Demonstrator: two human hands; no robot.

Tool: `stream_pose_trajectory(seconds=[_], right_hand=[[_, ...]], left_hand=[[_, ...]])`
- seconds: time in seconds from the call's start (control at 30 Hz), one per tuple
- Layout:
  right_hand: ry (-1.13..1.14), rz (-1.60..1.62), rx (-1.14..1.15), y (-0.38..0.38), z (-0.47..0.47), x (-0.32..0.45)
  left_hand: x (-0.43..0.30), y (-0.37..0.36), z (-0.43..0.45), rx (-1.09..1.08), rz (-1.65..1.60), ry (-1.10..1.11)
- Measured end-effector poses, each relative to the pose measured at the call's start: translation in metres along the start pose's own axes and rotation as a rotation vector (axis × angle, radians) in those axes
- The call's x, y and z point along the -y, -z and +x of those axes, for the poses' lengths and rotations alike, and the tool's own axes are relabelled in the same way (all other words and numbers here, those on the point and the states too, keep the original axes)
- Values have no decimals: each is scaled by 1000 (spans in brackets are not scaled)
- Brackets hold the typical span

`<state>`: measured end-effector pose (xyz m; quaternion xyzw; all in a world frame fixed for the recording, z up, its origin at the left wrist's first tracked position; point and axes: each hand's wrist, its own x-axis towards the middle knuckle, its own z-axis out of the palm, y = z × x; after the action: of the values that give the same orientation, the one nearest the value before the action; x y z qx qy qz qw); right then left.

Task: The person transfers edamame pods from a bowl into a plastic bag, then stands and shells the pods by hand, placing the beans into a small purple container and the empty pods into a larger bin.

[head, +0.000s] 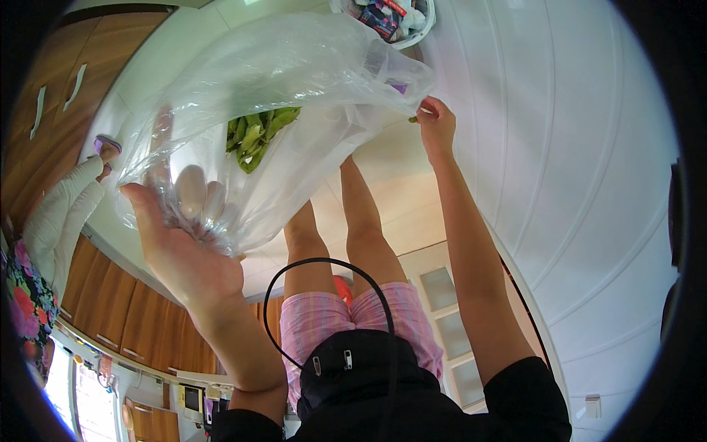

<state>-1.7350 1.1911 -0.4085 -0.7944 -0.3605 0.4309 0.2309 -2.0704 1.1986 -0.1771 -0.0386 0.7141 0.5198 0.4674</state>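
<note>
A large clear plastic bag (pixel 309 61) spreads before me with its mouth held wide. Green vegetable pods (pixel 257 135) lie in a heap inside it, partly covered by the plastic. My left hand (pixel 188 248) supports the bag's left side, thumb at the rim and fingers spread behind the thin film, seen through it. At the far right corner of the bag, my right hand (pixel 436 124) pinches its edge between thumb and fingers. A small green piece (pixel 412 119) pokes out by those fingertips. Both arms are stretched forward, and the bag hangs above the floor.
A white bin (pixel 425 33) filled with wrappers stands beyond the bag. Another person's legs in white trousers (pixel 61 215) are at the left, beside wooden cabinets (pixel 110 301). White panelling (pixel 541 138) curves along the right. A black cable (pixel 326 259) loops before my waist.
</note>
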Motion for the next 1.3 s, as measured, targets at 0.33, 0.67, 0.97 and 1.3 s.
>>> stream_pose_trajectory(seconds=[0.33,0.67,0.97,1.3], right_hand=[[-425,733,37,-3,10,-1],[-213,358,-45,-8,35,-27],[105,396,-320,-2,-16,64],[719,-204,427,-48,-149,236]], left_hand=[[2,-4,0,-63,4,-1],[2,-3,0,21,-9,2],[3,-10,-4,-139,29,47],[-9,-23,-11,49,-132,108]])
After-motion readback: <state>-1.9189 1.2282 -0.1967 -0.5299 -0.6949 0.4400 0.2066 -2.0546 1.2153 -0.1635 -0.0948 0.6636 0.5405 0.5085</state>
